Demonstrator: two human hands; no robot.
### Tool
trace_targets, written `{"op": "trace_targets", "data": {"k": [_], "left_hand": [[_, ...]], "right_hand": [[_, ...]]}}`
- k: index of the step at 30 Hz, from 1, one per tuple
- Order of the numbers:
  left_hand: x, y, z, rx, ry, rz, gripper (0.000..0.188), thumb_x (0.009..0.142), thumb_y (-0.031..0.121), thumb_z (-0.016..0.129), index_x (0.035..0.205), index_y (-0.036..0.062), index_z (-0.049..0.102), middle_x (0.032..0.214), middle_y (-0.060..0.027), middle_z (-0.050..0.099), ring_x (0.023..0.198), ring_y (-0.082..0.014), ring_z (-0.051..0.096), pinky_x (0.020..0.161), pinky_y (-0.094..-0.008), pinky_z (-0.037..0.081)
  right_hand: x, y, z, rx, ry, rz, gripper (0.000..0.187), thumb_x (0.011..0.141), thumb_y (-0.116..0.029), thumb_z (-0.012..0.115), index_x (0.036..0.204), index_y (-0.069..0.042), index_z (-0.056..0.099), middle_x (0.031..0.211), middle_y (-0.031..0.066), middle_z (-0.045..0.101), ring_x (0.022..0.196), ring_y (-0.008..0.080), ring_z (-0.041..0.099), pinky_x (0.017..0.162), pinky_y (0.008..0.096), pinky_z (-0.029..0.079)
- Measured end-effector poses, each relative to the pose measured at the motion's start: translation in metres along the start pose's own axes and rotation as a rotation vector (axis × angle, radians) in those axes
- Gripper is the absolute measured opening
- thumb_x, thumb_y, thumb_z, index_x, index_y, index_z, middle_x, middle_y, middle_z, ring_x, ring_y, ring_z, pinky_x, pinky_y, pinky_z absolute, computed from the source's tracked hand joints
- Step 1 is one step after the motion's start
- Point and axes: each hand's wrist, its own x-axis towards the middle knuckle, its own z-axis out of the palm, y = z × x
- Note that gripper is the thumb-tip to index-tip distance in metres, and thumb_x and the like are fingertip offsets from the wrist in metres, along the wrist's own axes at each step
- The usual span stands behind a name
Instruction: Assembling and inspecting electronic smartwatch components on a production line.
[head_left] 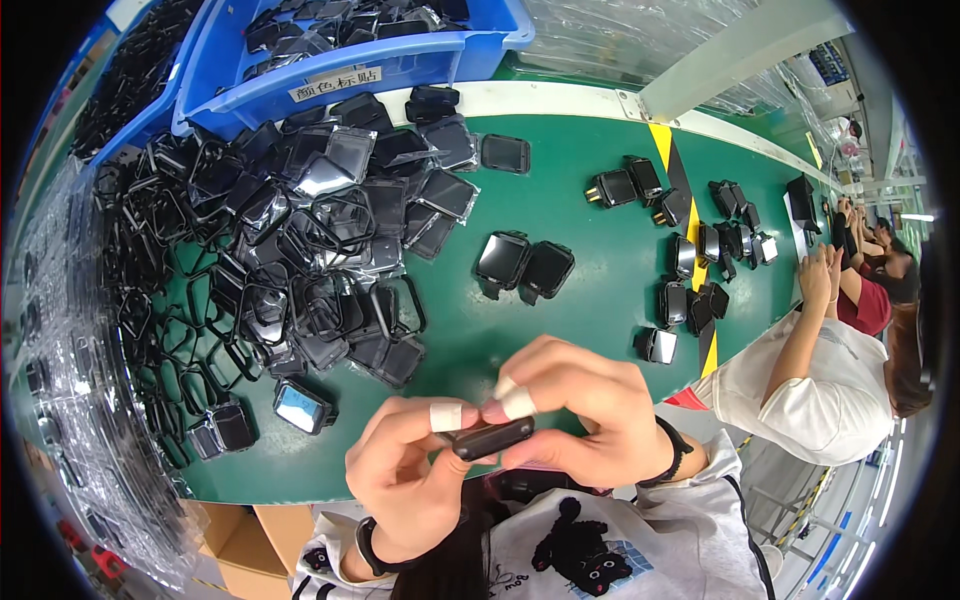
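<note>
My left hand and my right hand pinch one small black device between them, near the front edge of the green table. It looks like a smartwatch body, tilted so that its narrow side shows. White tape wraps an index finger on each hand. Beyond my hands, two more watch bodies lie side by side, one with a shiny screen and one darker. To the left of my hands lies another watch body with a bluish screen, next to a dark pair.
A heap of black frames and film-wrapped panels covers the table's left. Blue bins of black parts stand behind. Several watch bodies sit around the yellow-black tape line at right. A person in a white shirt works farther right.
</note>
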Motion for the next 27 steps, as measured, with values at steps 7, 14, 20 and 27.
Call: {"op": "trace_targets", "data": {"k": [7, 14, 20, 27], "left_hand": [[0.005, 0.000, -0.003, 0.144, -0.073, 0.175, 0.016, 0.078, -0.007, 0.069, 0.093, -0.0055, 0.063, 0.088, -0.0138, 0.061, 0.077, -0.0230, 0.064, 0.065, -0.0302, 0.052], [0.001, 0.006, -0.006, 0.216, -0.027, 0.227, 0.015, 0.073, -0.003, 0.073, 0.085, -0.0024, 0.063, 0.080, -0.0113, 0.060, 0.067, -0.0183, 0.059, 0.058, -0.0267, 0.046], [-0.005, 0.026, -0.046, 0.925, 0.014, 0.001, 0.019, 0.089, 0.014, 0.063, 0.095, -0.0047, 0.062, 0.115, -0.0125, 0.051, 0.081, -0.0156, 0.058, 0.057, -0.0229, 0.052], [0.002, 0.033, -0.048, 1.278, 0.263, 0.038, 0.028, 0.089, 0.003, 0.056, 0.117, -0.0001, 0.059, 0.124, -0.0125, 0.046, 0.085, -0.0135, 0.055, 0.054, -0.0198, 0.048]], "right_hand": [[-0.002, 0.004, 0.007, -0.108, 0.085, -0.149, 0.026, 0.073, -0.006, 0.079, 0.091, 0.002, 0.062, 0.083, 0.0121, 0.062, 0.072, 0.0259, 0.059, 0.062, 0.0342, 0.048], [-0.006, 0.002, 0.008, 0.073, -0.002, -0.063, 0.035, 0.073, -0.013, 0.079, 0.099, 0.002, 0.061, 0.094, 0.0130, 0.062, 0.082, 0.0282, 0.060, 0.071, 0.0369, 0.049], [0.024, -0.012, -0.038, -0.872, -0.071, 0.067, 0.057, 0.070, -0.015, 0.078, 0.119, -0.001, 0.052, 0.118, 0.0146, 0.055, 0.109, 0.0364, 0.051, 0.092, 0.0416, 0.043], [0.036, -0.006, -0.039, -1.004, -0.164, 0.308, 0.046, 0.067, -0.006, 0.077, 0.103, 0.001, 0.051, 0.103, 0.0165, 0.055, 0.098, 0.0367, 0.052, 0.085, 0.0420, 0.044]]}}
